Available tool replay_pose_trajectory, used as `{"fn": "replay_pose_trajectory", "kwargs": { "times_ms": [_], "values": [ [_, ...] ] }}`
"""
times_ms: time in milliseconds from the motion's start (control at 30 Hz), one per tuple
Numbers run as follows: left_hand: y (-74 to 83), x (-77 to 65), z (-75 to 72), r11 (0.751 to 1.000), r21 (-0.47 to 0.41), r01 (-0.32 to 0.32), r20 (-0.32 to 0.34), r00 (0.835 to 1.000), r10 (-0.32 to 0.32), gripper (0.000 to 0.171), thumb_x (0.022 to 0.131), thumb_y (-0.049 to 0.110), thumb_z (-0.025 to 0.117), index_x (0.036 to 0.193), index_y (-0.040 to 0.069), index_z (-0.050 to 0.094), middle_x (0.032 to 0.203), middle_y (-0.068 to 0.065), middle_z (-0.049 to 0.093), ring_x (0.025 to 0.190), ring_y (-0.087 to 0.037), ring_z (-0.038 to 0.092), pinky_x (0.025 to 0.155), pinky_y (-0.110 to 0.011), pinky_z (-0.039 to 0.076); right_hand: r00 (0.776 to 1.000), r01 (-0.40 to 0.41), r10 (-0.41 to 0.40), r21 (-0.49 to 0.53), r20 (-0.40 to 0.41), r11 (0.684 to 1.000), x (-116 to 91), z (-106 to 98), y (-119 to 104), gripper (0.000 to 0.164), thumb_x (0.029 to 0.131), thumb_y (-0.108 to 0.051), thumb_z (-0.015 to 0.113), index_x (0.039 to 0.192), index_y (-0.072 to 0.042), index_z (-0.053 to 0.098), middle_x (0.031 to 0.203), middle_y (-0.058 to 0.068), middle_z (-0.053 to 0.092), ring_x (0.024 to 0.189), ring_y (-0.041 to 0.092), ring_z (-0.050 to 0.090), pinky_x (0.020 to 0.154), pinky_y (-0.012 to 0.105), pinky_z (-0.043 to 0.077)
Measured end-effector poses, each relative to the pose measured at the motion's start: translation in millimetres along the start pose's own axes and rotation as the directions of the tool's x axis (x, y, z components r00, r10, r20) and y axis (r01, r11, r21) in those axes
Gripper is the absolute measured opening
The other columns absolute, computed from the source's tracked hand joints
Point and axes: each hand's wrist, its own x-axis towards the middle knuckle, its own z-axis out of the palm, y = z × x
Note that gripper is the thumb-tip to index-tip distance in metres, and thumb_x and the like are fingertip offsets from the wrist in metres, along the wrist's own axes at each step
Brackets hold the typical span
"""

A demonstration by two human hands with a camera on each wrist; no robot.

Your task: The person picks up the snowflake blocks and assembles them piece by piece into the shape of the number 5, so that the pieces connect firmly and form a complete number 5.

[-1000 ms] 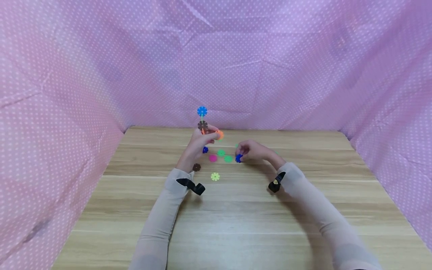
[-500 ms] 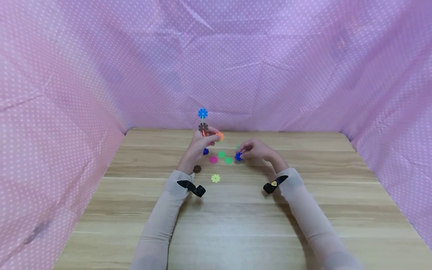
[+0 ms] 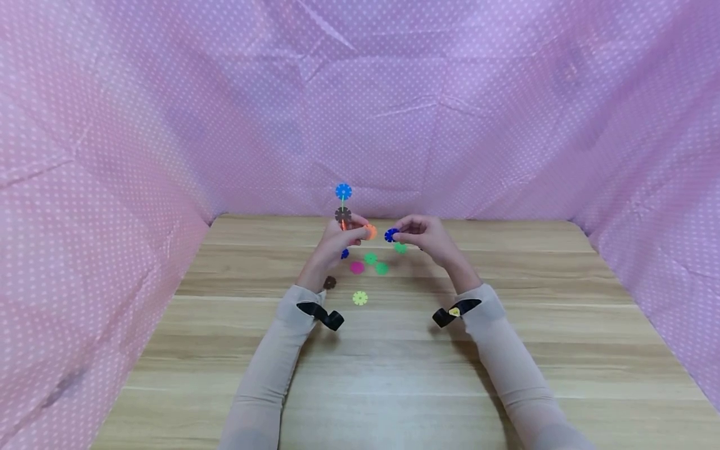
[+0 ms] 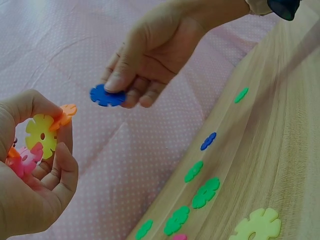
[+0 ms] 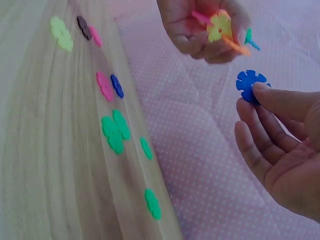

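Observation:
My left hand (image 3: 330,247) grips a chain of interlocked notched plastic discs above the table. A light blue disc (image 3: 344,191) tops the chain, with a brown disc (image 3: 343,215) below it. At its near end, an orange disc (image 3: 370,232) sticks out past the fingertips. In the left wrist view, a yellow disc (image 4: 42,136) and a pink disc (image 4: 25,159) show inside that hand, partly hidden. Between thumb and fingers, my right hand (image 3: 434,242) pinches a dark blue notched disc (image 3: 390,235). A small gap separates it from the orange disc.
Loose discs lie on the wooden table (image 3: 371,375) under the hands: several green ones, a pink disc (image 3: 357,267), a pale yellow disc (image 3: 360,298), a brown disc (image 3: 329,283) and a blue one (image 3: 345,254). Pink dotted cloth (image 3: 394,137) stands around the table's back and sides.
My right hand has lifted the dark blue disc from near the table, moving it up and slightly left towards the chain. My left hand has shifted slightly right, still holding the chain.

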Motion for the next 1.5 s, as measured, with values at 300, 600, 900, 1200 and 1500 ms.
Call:
{"fn": "replay_pose_trajectory", "kwargs": {
  "times_ms": [300, 600, 900, 1200, 1500],
  "values": [
    [0.7, -1.3, 0.3, 1.000, 0.003, 0.007, 0.007, 1.000, -0.007, 0.011, 0.086, 0.002, 0.070, 0.095, 0.009, 0.067, 0.088, -0.002, 0.069, 0.079, -0.012, 0.064, 0.069, -0.023, 0.056, 0.995, 0.068, -0.068, -0.002, -0.066, 0.998, -2.5, 9.3, -10.3, 0.021, 0.090, -0.003, 0.076, 0.105, 0.009, 0.068, 0.092, 0.002, 0.075, 0.079, 0.013, 0.069, 0.069, 0.018, 0.057],
    [2.3, -1.1, 3.9, 1.000, 0.006, -0.009, 0.037, 0.999, 0.008, 0.012, 0.087, 0.002, 0.069, 0.095, 0.009, 0.067, 0.091, -0.003, 0.068, 0.083, -0.014, 0.064, 0.077, -0.031, 0.058, 0.988, 0.139, -0.141, -0.031, -0.069, 0.990, -3.7, 14.4, -11.8, 0.017, 0.089, -0.001, 0.076, 0.101, 0.010, 0.069, 0.089, -0.004, 0.075, 0.078, 0.008, 0.071, 0.071, 0.020, 0.060],
    [2.7, -0.4, 7.6, 0.998, -0.065, -0.011, 0.072, 0.997, 0.015, 0.010, 0.091, 0.001, 0.067, 0.096, 0.009, 0.065, 0.095, -0.006, 0.065, 0.087, -0.018, 0.065, 0.080, -0.028, 0.061, 0.959, 0.242, -0.251, -0.079, -0.131, 0.967, -1.9, 20.5, -11.7, 0.012, 0.087, 0.005, 0.076, 0.096, 0.012, 0.072, 0.095, 0.024, 0.073, 0.078, 0.006, 0.070, 0.072, 0.018, 0.060],
    [0.1, -3.1, 12.0, 0.995, -0.104, 0.009, 0.091, 0.996, 0.000, 0.013, 0.089, -0.003, 0.065, 0.095, 0.009, 0.062, 0.090, -0.003, 0.060, 0.083, -0.017, 0.063, 0.081, -0.027, 0.060, 0.946, 0.277, -0.290, -0.105, -0.146, 0.955, -9.7, 24.6, -17.8, 0.008, 0.085, 0.012, 0.073, 0.092, 0.015, 0.071, 0.096, 0.035, 0.069, 0.081, 0.008, 0.069, 0.075, 0.017, 0.059],
    [2.4, -4.3, 15.0, 0.997, -0.078, 0.005, 0.086, 0.996, 0.002, 0.014, 0.088, -0.003, 0.064, 0.096, 0.008, 0.059, 0.090, -0.003, 0.056, 0.083, -0.018, 0.060, 0.081, -0.026, 0.059, 0.932, 0.309, -0.321, -0.094, -0.168, 0.946, -6.9, 24.0, -12.9, 0.005, 0.083, 0.016, 0.073, 0.088, 0.016, 0.071, 0.090, 0.034, 0.070, 0.077, 0.004, 0.069, 0.070, 0.016, 0.058]
  ]
}}
